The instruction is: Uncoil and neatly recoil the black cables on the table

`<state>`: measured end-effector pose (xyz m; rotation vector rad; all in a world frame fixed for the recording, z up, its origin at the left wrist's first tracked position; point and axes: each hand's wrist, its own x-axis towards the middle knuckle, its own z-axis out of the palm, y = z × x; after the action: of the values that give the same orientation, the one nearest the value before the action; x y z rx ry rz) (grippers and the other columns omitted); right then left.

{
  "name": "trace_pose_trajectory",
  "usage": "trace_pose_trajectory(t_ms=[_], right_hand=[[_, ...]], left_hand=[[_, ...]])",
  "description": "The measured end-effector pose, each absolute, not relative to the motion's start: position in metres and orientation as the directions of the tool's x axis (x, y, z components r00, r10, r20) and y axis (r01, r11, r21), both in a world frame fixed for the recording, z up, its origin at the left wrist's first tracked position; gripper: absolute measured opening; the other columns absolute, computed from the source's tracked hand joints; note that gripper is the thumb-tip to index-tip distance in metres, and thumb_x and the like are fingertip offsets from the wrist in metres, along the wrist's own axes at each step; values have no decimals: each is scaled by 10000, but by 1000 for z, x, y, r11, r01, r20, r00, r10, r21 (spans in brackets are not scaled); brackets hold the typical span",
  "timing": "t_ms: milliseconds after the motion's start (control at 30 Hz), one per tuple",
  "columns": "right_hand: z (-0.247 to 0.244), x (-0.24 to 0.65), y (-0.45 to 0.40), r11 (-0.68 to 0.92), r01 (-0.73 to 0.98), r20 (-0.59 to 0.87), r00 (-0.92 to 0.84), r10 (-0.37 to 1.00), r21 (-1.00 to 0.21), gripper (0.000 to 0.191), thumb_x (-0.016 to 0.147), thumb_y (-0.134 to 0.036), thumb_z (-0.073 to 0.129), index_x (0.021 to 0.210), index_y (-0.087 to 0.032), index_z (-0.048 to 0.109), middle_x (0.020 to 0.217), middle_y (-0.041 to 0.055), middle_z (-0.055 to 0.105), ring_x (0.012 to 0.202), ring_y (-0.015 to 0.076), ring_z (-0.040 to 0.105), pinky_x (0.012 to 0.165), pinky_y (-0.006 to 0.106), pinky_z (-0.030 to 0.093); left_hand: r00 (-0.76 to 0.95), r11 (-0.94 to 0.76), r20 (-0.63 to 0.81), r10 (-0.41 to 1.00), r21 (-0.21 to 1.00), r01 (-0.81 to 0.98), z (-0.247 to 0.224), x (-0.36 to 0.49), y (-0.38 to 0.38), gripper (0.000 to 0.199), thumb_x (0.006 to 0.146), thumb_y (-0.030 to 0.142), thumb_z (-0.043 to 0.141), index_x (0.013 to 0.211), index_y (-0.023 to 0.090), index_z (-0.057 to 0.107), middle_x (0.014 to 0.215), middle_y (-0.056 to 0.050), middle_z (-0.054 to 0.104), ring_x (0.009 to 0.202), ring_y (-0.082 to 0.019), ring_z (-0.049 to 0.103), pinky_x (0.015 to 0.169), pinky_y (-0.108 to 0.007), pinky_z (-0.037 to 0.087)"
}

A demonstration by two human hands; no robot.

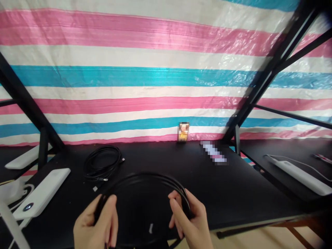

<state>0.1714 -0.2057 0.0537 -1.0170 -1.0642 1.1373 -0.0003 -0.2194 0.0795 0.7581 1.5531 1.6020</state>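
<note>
A black cable (149, 175), wound in a loose loop of several turns, is held up over the front of the black table. My left hand (97, 221) is closed around the loop's left side, thumb on top. On the right side, my right hand (189, 216) grips the same coil with its fingers curled. Below the loop's centre is a small pale piece (150, 228); I cannot make out what it is. A second coiled black cable (102, 162) lies on the table beyond my left hand, its light-coloured plugs showing.
At the left stands a white device (43, 193) with a round dark button and white cords. Farther back are a small blurred box (183, 131) and a blurred flat packet (214, 152). Black frame posts (259, 90) slant up on both sides before a striped sheet (142, 76).
</note>
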Motion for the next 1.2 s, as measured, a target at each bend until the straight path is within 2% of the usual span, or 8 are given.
trace_pose_trajectory(t_ms=[133,267,467,700,900,1000,1100,1200], right_hand=[[50,164,-203,14,-528,-2,29,1000,-849,377,799,-540,636,684,-185,584,348,-128,244,270,46,261,370,204,461],[53,159,-197,-42,-744,-115,47,992,-666,622,743,-505,690,462,-221,213,355,-117,184,287,21,87,227,140,202],[58,174,-186,182,-820,145,122,982,-542,669,840,-302,593,430,-194,76,327,-94,98,274,33,42,244,169,52],[55,153,-190,222,-843,348,44,936,-490,627,896,-263,500,398,-181,128,292,-82,78,265,44,67,270,172,78],[41,163,-187,36,-653,139,-107,984,-757,615,887,-370,531,372,-209,236,296,-68,249,273,55,272,355,181,381],[37,176,-181,56,-426,36,54,998,-903,489,824,-394,640,420,-189,455,345,-39,407,359,93,456,475,232,491],[39,179,-181,73,-240,15,236,972,-968,287,723,-414,747,763,-145,658,396,-79,433,329,81,412,373,210,427],[49,172,-186,95,19,95,366,926,-995,630,708,-424,756,1255,-193,546,581,-62,555,336,53,366,310,172,331]], left_hand=[[-563,-79,-141,814,934,-348,84,14,-209,554,778,470,645,476,213,259,333,90,242,284,-43,232,300,-198,174],[-525,-98,-94,846,940,-327,77,31,-199,501,794,471,629,525,208,297,395,94,271,331,-45,289,343,-194,229],[-293,-56,45,955,998,-31,45,37,-182,252,700,369,722,771,205,544,726,23,569,715,-125,576,719,-245,457],[158,493,-529,834,584,-645,35,59,-198,528,805,398,588,1271,182,468,1127,-115,655,1053,-217,614,873,-319,447],[-4,270,-399,917,628,-730,50,33,-193,392,814,449,615,560,186,474,428,27,507,621,-125,647,632,-189,477],[-62,229,-344,937,738,-635,55,16,-192,465,797,558,590,563,192,425,300,119,231,269,-38,230,336,-166,271],[15,270,-305,952,816,-512,55,5,-194,424,792,603,562,713,190,507,319,142,212,277,-29,93,292,-156,136],[88,327,-319,944,863,-385,52,-1,-196,428,802,624,524,762,198,510,349,142,213,288,-27,105,294,-142,119]])
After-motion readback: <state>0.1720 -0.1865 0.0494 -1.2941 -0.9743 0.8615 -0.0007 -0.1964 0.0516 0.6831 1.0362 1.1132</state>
